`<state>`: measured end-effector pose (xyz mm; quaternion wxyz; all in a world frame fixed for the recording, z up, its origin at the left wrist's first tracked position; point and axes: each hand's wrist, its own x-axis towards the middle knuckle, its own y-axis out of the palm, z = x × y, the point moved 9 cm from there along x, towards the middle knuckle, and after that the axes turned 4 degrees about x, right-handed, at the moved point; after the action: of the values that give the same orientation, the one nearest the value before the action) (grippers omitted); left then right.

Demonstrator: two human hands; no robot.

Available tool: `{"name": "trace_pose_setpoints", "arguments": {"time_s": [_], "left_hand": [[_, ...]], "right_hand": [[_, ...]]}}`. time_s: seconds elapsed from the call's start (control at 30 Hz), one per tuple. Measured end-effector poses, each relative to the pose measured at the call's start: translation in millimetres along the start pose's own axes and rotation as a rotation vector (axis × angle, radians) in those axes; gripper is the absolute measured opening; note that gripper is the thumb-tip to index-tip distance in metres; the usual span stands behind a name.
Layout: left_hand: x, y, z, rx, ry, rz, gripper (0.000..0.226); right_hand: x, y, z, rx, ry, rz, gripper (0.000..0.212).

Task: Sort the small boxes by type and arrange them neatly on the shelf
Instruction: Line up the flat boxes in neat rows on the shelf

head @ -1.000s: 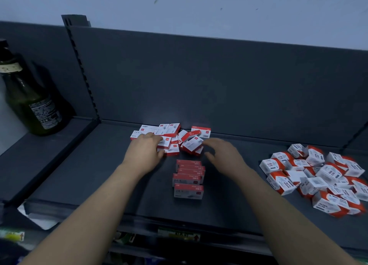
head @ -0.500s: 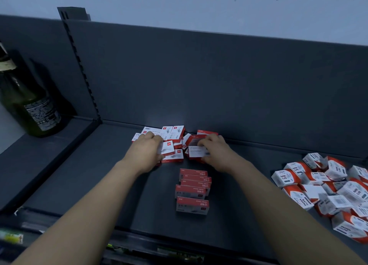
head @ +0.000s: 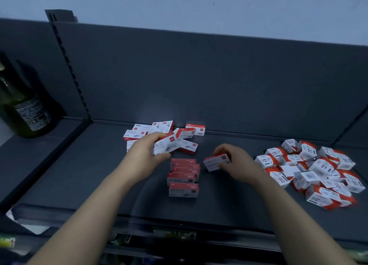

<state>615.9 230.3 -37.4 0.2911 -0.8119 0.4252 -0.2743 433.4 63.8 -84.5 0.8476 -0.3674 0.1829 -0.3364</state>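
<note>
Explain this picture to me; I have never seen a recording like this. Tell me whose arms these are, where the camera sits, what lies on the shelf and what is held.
There is no machine here: the two bare arms belong to a person, and the camera sits on that person's head, looking forward and down. The left hand grips a flat white-and-red box; the right hand pinches a similar flat box. On the shelf, between the hands, stands a tidy row of red boxes. Behind it lies a loose pile of flat boxes, and to the right a jumbled heap of cube-like boxes, some printed "paper clips". A dark bottle stands on the neighbouring shelf at the left.
</note>
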Motion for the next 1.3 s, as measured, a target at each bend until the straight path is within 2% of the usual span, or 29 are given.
{"name": "trace_pose_setpoints", "arguments": {"time_s": [0.1, 0.23, 0.3, 0.4, 0.53, 0.67, 0.73, 0.97, 1.17, 1.3], "left_hand": [[-19.8, 6.0, 1.3, -0.039, 0.008, 0.062, 0.043], [-47.8, 30.2, 0.0, -0.093, 0.055, 0.255, 0.037], [-58.2, 37.7, 0.2, -0.114, 0.040, 0.275, 0.034], [-67.9, 42.3, 1.9, -0.177, -0.004, 0.257, 0.032], [-71.4, 46.2, 3.4, -0.105, -0.007, 0.208, 0.029], [-66.1, 43.8, 14.2, 0.047, -0.077, 0.077, 0.036], [-65.6, 42.1, 18.7, 0.118, -0.098, 0.044, 0.039], [-68.5, 44.5, 26.8, -0.024, -0.135, 0.057, 0.033], [-68.7, 46.6, 19.1, -0.066, -0.095, 0.078, 0.025], [-70.3, 43.2, 20.9, -0.086, -0.074, 0.090, 0.022]], "right_hand": [[-16.7, -0.4, -7.4, 0.019, 0.017, -0.078, 0.025], [-33.0, 6.7, -12.4, 0.047, 0.025, -0.136, 0.016], [-39.6, 9.3, -10.3, 0.060, 0.027, -0.137, 0.018], [-46.8, 12.6, -4.6, 0.060, 0.008, -0.121, 0.029], [-51.5, 20.8, -5.6, 0.030, 0.008, -0.057, 0.059], [-57.0, 27.6, -4.0, 0.196, 0.055, -0.013, 0.044], [-60.2, 27.4, -5.7, 0.295, 0.094, -0.009, 0.044], [-69.2, 30.7, -7.2, 0.500, 0.083, 0.063, 0.031], [-74.2, 37.7, -4.2, 0.376, 0.062, 0.075, 0.020], [-76.3, 49.5, 9.6, 0.372, 0.039, 0.108, 0.020]]}}
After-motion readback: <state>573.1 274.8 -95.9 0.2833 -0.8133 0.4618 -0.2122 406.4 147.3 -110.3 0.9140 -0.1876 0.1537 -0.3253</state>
